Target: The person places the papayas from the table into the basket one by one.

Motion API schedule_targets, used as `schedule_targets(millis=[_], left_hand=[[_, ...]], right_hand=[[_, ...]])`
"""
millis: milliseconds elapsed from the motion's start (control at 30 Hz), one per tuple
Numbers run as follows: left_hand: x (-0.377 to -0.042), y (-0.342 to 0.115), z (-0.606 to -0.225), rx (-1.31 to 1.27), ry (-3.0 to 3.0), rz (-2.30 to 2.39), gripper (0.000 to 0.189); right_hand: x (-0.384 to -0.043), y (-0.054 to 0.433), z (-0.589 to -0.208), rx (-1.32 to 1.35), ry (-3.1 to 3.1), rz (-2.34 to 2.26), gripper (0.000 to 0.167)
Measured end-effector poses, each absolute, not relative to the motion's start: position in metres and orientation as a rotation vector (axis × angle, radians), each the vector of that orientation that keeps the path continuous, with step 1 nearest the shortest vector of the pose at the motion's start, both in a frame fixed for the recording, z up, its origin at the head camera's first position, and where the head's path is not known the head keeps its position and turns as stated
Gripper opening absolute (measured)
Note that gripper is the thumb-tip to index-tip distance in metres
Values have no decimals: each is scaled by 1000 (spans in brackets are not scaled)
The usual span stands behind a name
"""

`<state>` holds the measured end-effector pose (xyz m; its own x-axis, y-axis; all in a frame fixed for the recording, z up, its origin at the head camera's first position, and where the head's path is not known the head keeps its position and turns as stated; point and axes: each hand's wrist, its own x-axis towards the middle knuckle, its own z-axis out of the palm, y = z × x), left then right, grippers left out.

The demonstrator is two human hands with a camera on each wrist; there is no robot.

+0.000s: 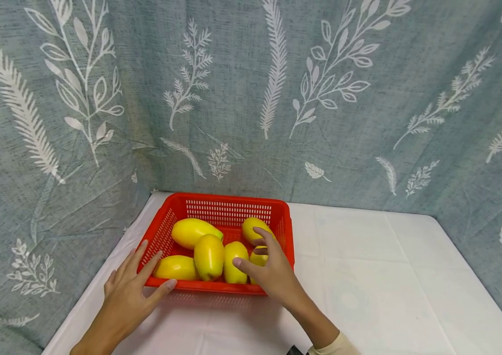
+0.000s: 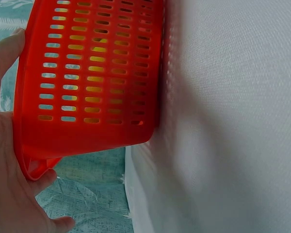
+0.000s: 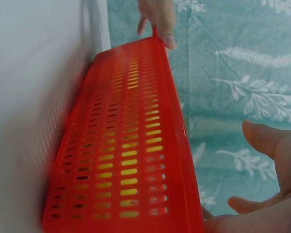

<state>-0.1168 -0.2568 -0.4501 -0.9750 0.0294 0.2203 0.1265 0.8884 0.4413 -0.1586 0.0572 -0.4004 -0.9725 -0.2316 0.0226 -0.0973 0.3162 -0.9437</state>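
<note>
A red perforated plastic basket (image 1: 215, 285) stands on the white-covered table with several smooth, yellow oval fruits (image 1: 208, 257) inside. One fruit (image 1: 195, 233) at the back left has a greenish tip. My left hand (image 1: 128, 288) rests at the basket's front-left corner, fingers spread, thumb on the front rim. The left wrist view shows the thumb touching the rim (image 2: 20, 92). Over the basket's right side is my right hand (image 1: 273, 268), its fingers apart and loosely bent above a fruit (image 1: 259, 257) that it partly covers. Another fruit (image 1: 253, 228) lies just behind those fingers.
White cloth (image 1: 366, 276) covers the table, with its surface extending to the right of the basket. Blue-green curtains (image 1: 242, 98) with white leaf prints hang behind the table and along both sides. The basket's back stands close to the rear curtain.
</note>
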Motion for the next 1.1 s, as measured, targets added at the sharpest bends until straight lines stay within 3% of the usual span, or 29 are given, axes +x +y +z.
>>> schedule_targets(millis=[600, 1100], left_hand=[[-115, -258, -451, -130, -2821, -698, 85], [-116, -258, -450, -120, -2845, -696, 86]], right_hand=[[-154, 101, -395, -220, 2508, -1798, 83], [-149, 175, -401, 8, 2669, -1696, 83]])
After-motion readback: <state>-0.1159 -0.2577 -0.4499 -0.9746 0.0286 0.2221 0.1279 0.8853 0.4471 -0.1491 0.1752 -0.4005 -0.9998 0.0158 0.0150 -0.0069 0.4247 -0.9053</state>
